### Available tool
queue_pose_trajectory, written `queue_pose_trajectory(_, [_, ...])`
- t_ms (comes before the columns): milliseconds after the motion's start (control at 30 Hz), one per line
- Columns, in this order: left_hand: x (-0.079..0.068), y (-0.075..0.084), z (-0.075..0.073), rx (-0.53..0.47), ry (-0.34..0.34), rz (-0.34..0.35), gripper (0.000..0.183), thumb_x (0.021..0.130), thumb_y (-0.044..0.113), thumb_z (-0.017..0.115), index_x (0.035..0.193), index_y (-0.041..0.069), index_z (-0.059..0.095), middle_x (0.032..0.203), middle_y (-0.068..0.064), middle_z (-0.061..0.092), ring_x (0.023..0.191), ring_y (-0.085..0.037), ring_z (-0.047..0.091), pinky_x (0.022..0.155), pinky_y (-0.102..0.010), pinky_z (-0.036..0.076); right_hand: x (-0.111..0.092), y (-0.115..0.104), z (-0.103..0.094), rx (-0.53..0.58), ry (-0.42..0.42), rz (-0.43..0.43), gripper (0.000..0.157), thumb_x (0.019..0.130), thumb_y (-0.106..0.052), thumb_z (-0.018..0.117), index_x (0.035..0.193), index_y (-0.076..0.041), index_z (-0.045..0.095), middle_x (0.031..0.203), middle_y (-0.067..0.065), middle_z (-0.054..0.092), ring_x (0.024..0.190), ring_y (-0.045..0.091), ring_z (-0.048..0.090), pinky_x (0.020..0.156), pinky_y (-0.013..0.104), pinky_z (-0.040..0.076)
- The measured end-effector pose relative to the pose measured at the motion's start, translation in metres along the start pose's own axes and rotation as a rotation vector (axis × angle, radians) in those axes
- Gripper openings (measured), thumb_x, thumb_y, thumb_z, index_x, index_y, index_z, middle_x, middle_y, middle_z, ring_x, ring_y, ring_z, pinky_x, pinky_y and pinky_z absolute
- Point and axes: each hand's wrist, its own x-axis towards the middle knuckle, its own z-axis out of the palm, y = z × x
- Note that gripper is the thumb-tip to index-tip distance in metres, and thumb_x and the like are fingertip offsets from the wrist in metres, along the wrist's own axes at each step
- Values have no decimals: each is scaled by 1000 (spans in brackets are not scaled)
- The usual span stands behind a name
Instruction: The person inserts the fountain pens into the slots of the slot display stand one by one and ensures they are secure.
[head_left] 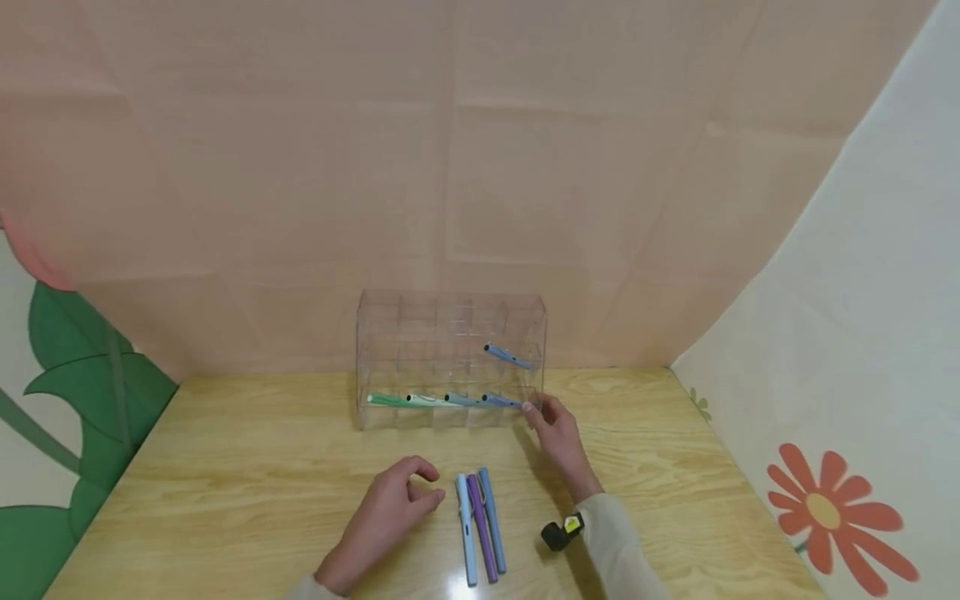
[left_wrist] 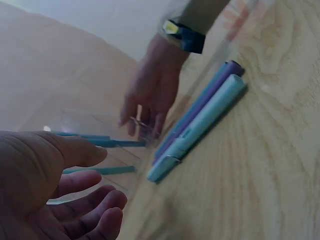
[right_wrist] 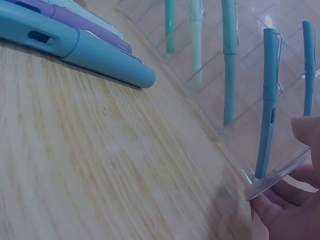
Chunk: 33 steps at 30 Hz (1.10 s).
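Observation:
My right hand [head_left: 557, 433] holds the lower right corner of a clear plastic pen rack [head_left: 358, 350]; in the right wrist view its thumb [right_wrist: 305, 131] lies inside the side wall and the fingers outside. Just left of that hand lies a blue pen [head_left: 501, 401] in the bottom row. Further left, that row holds a grey-blue pen [head_left: 463, 401], a pale green pen [head_left: 423, 400] and a green pen [head_left: 384, 400]. Another blue pen [head_left: 507, 357] sits one row higher. Loosely curled, my left hand [head_left: 390, 504] hovers over the table, holding nothing.
On the wooden table [head_left: 247, 467], right of my left hand, lie a light blue pen [head_left: 467, 533], a purple pen [head_left: 482, 529] and a blue pen [head_left: 492, 521] side by side. A pinkish cloth [head_left: 450, 167] hangs behind the rack. A black wrist device [head_left: 558, 533] sits by the right sleeve.

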Motion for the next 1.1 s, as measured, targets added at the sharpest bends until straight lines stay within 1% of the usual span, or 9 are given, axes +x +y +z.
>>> queue_pose_trajectory(100, [8, -9, 7, -5, -10, -10, 29, 96, 27, 79, 116, 9, 70, 107, -5, 72, 74, -12, 62, 60, -23, 50, 0, 0, -1, 0, 1, 0, 55, 110, -35, 60, 151, 0, 52, 147, 25, 63, 133, 40, 63, 112, 54, 53])
queue_pose_trajectory(167, [13, -14, 12, 7, -7, -6, 26, 96, 26, 79, 114, 9, 70, 113, -5, 73, 78, -12, 63, 64, -23, 52, 0, 0, -1, 3, 2, 1, 54, 110, -35, 60, 151, 0, 53, 146, 25, 63, 132, 40, 64, 111, 55, 53])
queue_pose_trajectory(333, [25, -17, 18, 72, 7, 13, 25, 94, 27, 81, 111, 11, 72, 108, -2, 74, 88, -12, 64, 77, -28, 55, 0, 0, -1, -2, 6, -5, 55, 110, -36, 60, 150, 0, 53, 145, 25, 64, 132, 41, 64, 111, 54, 54])
queue_pose_trajectory(433, [30, -16, 20, 90, -3, 7, 25, 94, 27, 80, 111, 11, 71, 102, 0, 73, 91, -12, 64, 81, -32, 56, 0, -1, -2, -7, 6, -18, 54, 110, -35, 60, 150, 1, 53, 144, 26, 65, 131, 41, 64, 109, 52, 55])
queue_pose_trajectory(667, [39, -13, 23, 90, -67, -23, 30, 93, 27, 82, 112, 8, 69, 93, 1, 71, 84, -14, 63, 73, -32, 53, -2, -3, -2, 3, -8, -17, 57, 110, -37, 59, 151, 2, 52, 147, 28, 62, 134, 43, 62, 110, 53, 54])
queue_pose_trajectory(733, [40, -11, 23, 101, -86, -30, 32, 93, 29, 82, 114, 8, 69, 93, 0, 70, 82, -15, 62, 71, -31, 52, -7, -15, -4, 5, -22, -7, 56, 111, -33, 60, 151, 5, 51, 147, 29, 62, 134, 44, 62, 110, 54, 54])
queue_pose_trajectory(867, [41, -8, 23, 111, -127, -28, 36, 94, 30, 81, 118, 6, 68, 91, -1, 67, 78, -16, 59, 64, -29, 48, -8, -16, -4, 7, -21, -7, 53, 111, -29, 60, 150, 5, 52, 146, 29, 62, 134, 43, 62, 109, 53, 54])
queue_pose_trajectory(967, [40, -4, 24, 129, -141, -17, 38, 93, 29, 81, 120, 5, 68, 88, -2, 64, 75, -16, 57, 60, -28, 45, -4, -5, -1, 5, -5, -18, 54, 110, -33, 61, 150, 2, 53, 146, 27, 63, 135, 42, 62, 109, 53, 54])
queue_pose_trajectory(1100, [41, 0, 26, 172, -139, -13, 38, 92, 29, 82, 119, 6, 68, 87, -2, 61, 75, -17, 55, 61, -29, 43, -4, -4, -1, 4, -6, -16, 56, 110, -35, 60, 151, 2, 52, 148, 27, 62, 137, 43, 61, 111, 54, 54])
